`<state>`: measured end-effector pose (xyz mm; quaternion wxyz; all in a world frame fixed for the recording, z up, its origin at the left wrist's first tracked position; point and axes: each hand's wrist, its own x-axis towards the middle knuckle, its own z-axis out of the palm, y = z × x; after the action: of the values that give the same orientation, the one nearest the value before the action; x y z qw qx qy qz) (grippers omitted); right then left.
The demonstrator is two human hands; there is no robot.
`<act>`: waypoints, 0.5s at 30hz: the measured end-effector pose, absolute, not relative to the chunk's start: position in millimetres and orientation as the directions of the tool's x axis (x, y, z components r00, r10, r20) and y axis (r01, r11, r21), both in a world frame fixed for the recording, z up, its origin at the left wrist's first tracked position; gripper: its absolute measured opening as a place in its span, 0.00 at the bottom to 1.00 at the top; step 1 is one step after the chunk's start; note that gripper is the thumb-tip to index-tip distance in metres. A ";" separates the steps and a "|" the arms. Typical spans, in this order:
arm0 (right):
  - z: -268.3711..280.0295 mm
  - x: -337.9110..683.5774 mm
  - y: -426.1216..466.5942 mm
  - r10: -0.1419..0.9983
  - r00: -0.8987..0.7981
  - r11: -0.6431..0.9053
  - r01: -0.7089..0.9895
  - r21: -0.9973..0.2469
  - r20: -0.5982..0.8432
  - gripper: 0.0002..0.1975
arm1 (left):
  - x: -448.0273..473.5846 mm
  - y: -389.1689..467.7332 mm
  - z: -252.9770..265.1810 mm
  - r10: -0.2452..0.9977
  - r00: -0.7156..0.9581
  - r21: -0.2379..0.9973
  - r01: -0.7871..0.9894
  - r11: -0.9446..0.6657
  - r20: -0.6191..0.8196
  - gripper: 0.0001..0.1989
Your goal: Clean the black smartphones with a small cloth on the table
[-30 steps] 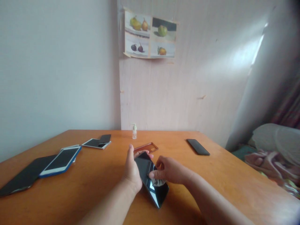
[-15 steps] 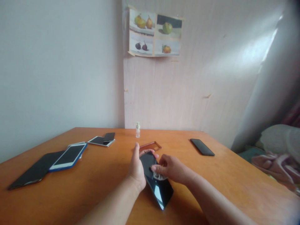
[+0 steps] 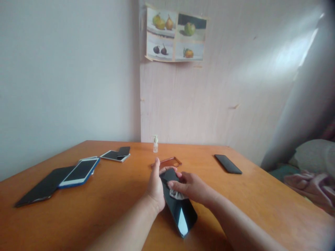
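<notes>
A dark, glossy phone (image 3: pixel 180 212) lies tilted in my left hand (image 3: pixel 156 190), whose thumb stands up along its left edge while the fingers reach behind its far end. Light reflects from the phone's near half. My right hand (image 3: pixel 192 186) pinches a crumpled whitish cloth or tissue (image 3: pixel 178 194) and presses it on the phone's upper half. Part of the cloth is hidden under the fingers. Just beyond my hands lies a reddish-brown, see-through phone case (image 3: pixel 171 162) on the table.
On the wooden table (image 3: pixel 110 209), a blue-cased phone (image 3: pixel 78 174) overlaps a large black device (image 3: pixel 43 188) at left. Behind them lies a white-framed tablet (image 3: pixel 111 155) with a small dark phone (image 3: pixel 124 151) on it. A pump bottle (image 3: pixel 155 144) stands at back; a black phone (image 3: pixel 227 164) lies right.
My right hand and the cloth have shifted slightly up the phone. The whole view has moved a little, so the table things appear slightly further right.
</notes>
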<state>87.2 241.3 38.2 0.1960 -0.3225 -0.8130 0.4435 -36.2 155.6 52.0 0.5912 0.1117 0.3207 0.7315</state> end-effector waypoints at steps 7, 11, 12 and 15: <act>38.1 85.7 242.5 0.758 -0.651 0.342 0.349 -0.873 0.037 0.26 | -36.1 155.6 50.4 0.943 -0.253 0.617 -0.784 -0.070 -0.215 0.32; 36.8 83.8 241.6 0.807 -0.590 0.253 0.322 -0.912 0.016 0.28 | -35.6 156.0 48.9 0.938 -0.257 0.632 -0.773 -0.054 -0.234 0.32; 37.1 83.6 241.4 0.820 -0.573 0.229 0.307 -0.924 0.013 0.29 | -35.3 156.1 48.9 0.935 -0.261 0.637 -0.769 -0.051 -0.240 0.32; 37.8 83.0 238.8 0.809 -0.588 0.185 0.213 -0.959 0.026 0.32 | -34.1 156.0 50.1 0.936 -0.254 0.634 -0.772 -0.045 -0.244 0.33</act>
<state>83.0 238.8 37.8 0.2812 -0.3563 -0.7166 0.5296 -34.1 156.0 50.1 0.5990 0.1188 0.3448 0.7128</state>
